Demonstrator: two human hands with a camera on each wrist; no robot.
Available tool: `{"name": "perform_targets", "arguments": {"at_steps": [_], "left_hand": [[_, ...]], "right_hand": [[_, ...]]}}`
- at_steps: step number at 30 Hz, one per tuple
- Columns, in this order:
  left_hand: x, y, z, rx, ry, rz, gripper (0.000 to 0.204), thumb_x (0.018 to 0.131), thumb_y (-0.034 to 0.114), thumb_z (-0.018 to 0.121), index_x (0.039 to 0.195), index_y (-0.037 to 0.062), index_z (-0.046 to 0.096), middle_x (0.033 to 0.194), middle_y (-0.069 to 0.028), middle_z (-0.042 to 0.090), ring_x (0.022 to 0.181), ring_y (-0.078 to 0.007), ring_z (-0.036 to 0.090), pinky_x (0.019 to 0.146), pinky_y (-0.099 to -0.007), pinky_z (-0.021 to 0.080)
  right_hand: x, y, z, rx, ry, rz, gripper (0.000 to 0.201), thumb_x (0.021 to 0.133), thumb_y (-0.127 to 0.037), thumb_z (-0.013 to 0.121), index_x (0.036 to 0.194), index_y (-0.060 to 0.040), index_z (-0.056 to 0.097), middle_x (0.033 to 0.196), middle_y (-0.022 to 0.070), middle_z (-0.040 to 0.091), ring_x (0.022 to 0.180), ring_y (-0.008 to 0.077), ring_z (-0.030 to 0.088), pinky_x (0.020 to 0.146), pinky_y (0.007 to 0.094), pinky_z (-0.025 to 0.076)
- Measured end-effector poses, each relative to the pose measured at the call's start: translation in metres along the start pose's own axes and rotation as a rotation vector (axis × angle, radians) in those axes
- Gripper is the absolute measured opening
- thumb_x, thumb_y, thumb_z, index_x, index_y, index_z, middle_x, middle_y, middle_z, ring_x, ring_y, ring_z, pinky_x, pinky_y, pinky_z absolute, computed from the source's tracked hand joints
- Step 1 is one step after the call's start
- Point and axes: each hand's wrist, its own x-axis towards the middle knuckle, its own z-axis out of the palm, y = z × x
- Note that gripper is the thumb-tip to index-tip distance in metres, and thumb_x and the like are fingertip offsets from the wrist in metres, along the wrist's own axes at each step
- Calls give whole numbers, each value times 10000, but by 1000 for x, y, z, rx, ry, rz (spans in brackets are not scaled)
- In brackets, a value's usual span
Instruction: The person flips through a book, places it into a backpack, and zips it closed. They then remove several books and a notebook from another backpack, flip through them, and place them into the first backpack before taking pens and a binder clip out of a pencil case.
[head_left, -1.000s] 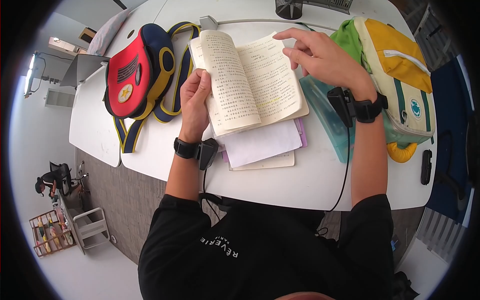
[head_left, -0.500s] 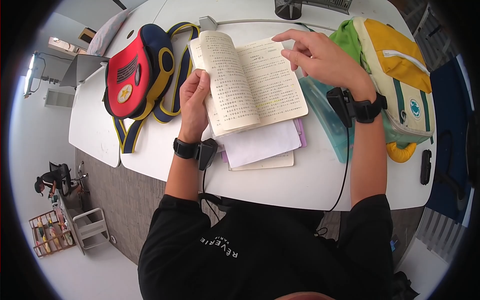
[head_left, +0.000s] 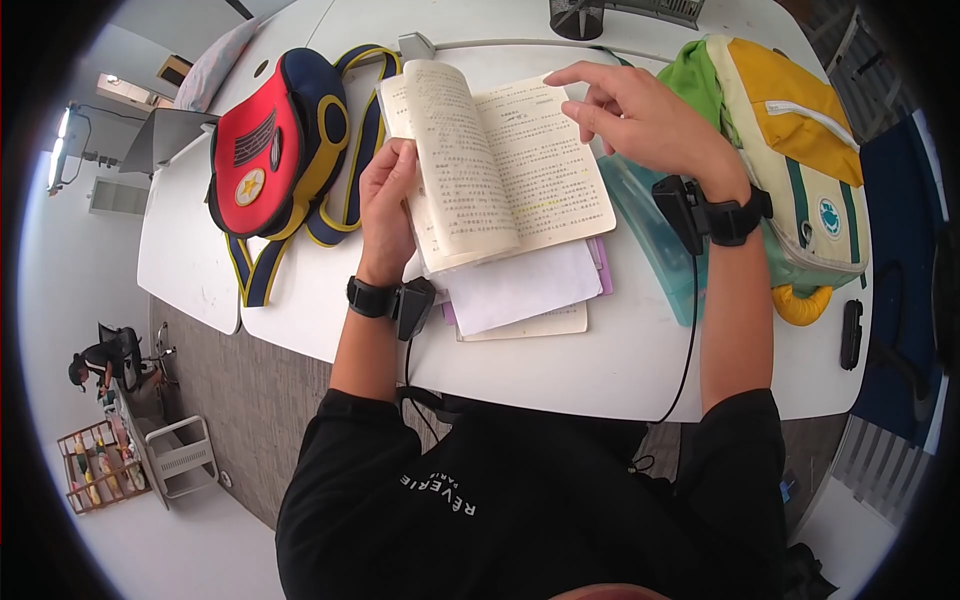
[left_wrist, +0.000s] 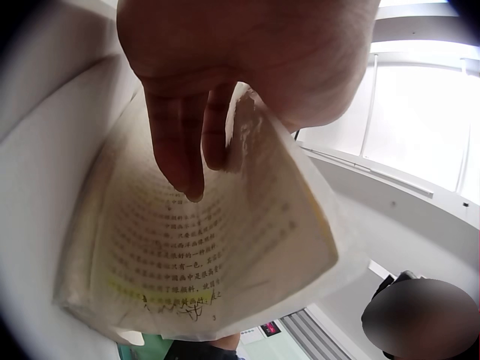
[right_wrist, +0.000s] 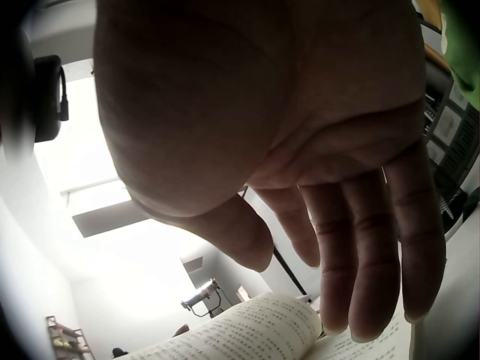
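Note:
An open paperback book (head_left: 555,170) is held over the white table, a yellow highlighted line on its right page. My left hand (head_left: 385,215) grips its left edge, thumb in front; the left wrist view shows fingers (left_wrist: 176,142) of this hand against the printed pages. Beside the thumb a loose leaf (head_left: 460,160) arches up from the left side, its print blurred. At the top right corner of the right page is my right hand (head_left: 640,115), index finger stretched to the page edge, the others loosely bent. In the right wrist view its fingers (right_wrist: 367,255) hang over the page.
Under the book lie white paper (head_left: 525,290) and a purple-edged booklet. A teal case (head_left: 660,250) and a green, cream and yellow backpack (head_left: 800,140) are right; a red and navy bag (head_left: 265,150) is left. A black pen holder (head_left: 577,18) stands behind.
The top leaf on the left side has come away from the left thumb and swung slightly right. The right page's curled lower corner has flattened. Both hands have stayed nearly in place.

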Motion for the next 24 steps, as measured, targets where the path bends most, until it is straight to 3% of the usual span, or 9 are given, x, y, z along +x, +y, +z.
{"name": "perform_targets", "arguments": {"at_steps": [4,6,12,22,24], "left_hand": [[-1,11,7,-48,6,-22,170,977,91,510,1065,0,622,1017,-84,662,862,-109,633,793,-235,513],[-1,12,5,-65,-65,-42,265,917,38,505,1147,-22,620,1105,-122,653,950,-151,646,847,-257,521],[-1,11,15,67,30,-4,348,912,30,522,1244,-38,598,1208,-137,620,1052,-160,628,903,-278,523],[-2,13,18,74,45,-5,364,914,19,537,1271,-26,593,1240,-131,598,1039,-153,627,907,-279,526],[-1,13,17,104,38,-8,423,916,14,532,1338,-14,554,1284,-151,588,1077,-166,629,911,-290,533]], "right_hand": [[0,-1,1,1,3,5,352,999,-202,537,1327,-85,588,723,34,637,583,96,574,554,247,468],[0,-2,1,14,1,17,356,1001,-205,534,1333,-86,583,724,36,639,582,98,576,556,247,471],[0,-4,1,21,18,35,375,1004,-207,532,1358,-88,564,708,40,632,578,99,574,561,249,476],[1,-4,-1,-59,-22,24,404,994,-205,566,1381,-89,549,710,40,640,589,93,562,571,243,464],[1,-3,1,-29,-25,23,407,993,-202,567,1384,-88,546,719,43,648,593,96,571,572,245,467]]}}
